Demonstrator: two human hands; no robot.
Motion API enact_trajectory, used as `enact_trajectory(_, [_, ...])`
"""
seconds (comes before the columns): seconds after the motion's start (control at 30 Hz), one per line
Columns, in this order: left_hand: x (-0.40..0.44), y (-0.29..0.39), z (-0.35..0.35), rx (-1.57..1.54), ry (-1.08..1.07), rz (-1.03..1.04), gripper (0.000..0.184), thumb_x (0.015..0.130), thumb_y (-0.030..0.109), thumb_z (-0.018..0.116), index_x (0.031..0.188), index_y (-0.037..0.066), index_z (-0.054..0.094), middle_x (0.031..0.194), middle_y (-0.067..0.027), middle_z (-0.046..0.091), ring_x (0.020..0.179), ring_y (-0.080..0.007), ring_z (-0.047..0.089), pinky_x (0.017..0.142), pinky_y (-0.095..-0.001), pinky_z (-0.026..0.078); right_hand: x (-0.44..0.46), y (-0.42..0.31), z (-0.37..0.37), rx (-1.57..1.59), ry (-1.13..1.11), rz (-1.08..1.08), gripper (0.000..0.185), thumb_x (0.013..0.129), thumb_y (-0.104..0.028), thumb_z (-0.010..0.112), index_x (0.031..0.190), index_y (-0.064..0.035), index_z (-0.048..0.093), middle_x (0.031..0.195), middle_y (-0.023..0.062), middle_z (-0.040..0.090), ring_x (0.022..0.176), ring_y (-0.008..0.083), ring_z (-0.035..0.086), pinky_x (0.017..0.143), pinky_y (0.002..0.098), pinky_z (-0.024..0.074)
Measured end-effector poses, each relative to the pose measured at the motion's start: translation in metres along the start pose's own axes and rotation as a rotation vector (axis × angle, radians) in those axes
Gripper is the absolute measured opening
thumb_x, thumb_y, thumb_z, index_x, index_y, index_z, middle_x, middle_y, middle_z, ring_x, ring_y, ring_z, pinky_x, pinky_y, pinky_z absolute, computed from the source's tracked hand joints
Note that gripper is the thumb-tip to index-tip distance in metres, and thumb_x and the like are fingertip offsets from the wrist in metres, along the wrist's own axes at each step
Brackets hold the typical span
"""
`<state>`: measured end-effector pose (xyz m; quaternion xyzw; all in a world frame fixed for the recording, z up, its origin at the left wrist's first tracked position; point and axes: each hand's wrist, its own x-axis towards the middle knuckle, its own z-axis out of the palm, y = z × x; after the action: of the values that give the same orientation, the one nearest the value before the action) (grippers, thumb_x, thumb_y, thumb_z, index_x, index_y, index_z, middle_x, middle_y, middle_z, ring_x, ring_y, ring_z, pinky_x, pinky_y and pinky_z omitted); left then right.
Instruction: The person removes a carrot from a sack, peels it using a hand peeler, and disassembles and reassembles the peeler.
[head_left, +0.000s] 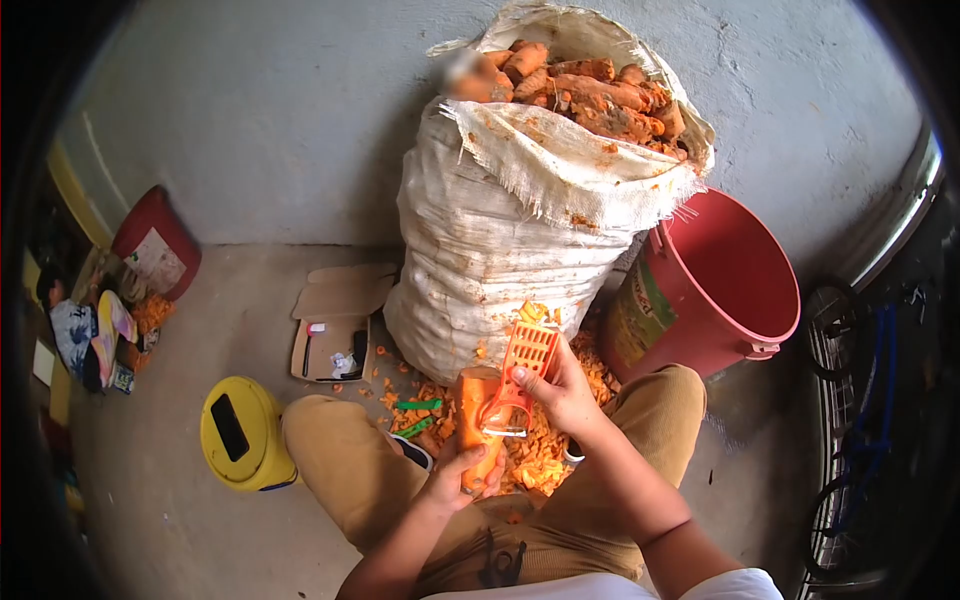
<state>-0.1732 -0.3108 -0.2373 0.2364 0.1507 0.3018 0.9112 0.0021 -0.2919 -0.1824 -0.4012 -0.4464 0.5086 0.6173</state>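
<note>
My left hand is wrapped round the lower end of a large peeled orange root, held upright between my knees. In my right hand is an orange-red plastic peeler with a slotted body, its metal blade end against or very near the root's right side. Orange peelings lie in a heap on the floor beneath both hands. Two green-handled tools rest among the scraps left of the root. Behind stands a tall white woven sack full of unpeeled reddish roots.
A large red bucket stands right of the sack. An open cardboard box and a yellow-lidded bucket with a phone on it are at left. Farther left is a red container. A bicycle stands at the right edge.
</note>
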Motion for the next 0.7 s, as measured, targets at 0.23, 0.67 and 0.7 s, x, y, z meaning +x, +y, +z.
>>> enact_trajectory(0.23, [0.002, 0.003, -0.002, -0.159, -0.05, -0.163, 0.039, 0.077, 0.025, 0.056, 0.104, 0.003, 0.039, 0.078, -0.0108, 0.047, 0.054, -0.0106, 0.046, 0.04, -0.0217, 0.038, 0.0, 0.013, -0.001, -0.267, 0.079, -0.093, 0.032, 0.081, -0.004, 0.053, 0.106, -0.0008, 0.034, 0.091, 0.0063, 0.052, 0.08, 0.01, 0.051, 0.069, 0.0249, 0.0446])
enact_trajectory(0.67, [-0.012, 0.006, -0.002, -0.169, -0.054, -0.189, 0.039, 0.075, 0.028, 0.059, 0.092, -0.003, 0.042, 0.077, -0.0095, 0.047, 0.052, -0.0093, 0.047, 0.039, -0.0205, 0.037, 0.027, 0.045, -0.082, -0.434, 0.712, -0.227, 0.026, 0.083, -0.007, 0.049, 0.105, -0.0002, 0.036, 0.088, 0.0103, 0.054, 0.076, 0.0149, 0.056, 0.063, 0.0245, 0.048])
enact_trajectory(0.7, [-0.011, 0.006, -0.004, -0.203, -0.049, -0.202, 0.039, 0.075, 0.028, 0.059, 0.093, -0.002, 0.042, 0.077, -0.0097, 0.047, 0.052, -0.0093, 0.047, 0.039, -0.0206, 0.037, 0.023, 0.035, -0.07, -0.376, 0.69, -0.221, 0.026, 0.083, -0.007, 0.05, 0.105, -0.0001, 0.037, 0.089, 0.0099, 0.054, 0.077, 0.0146, 0.056, 0.063, 0.0244, 0.048])
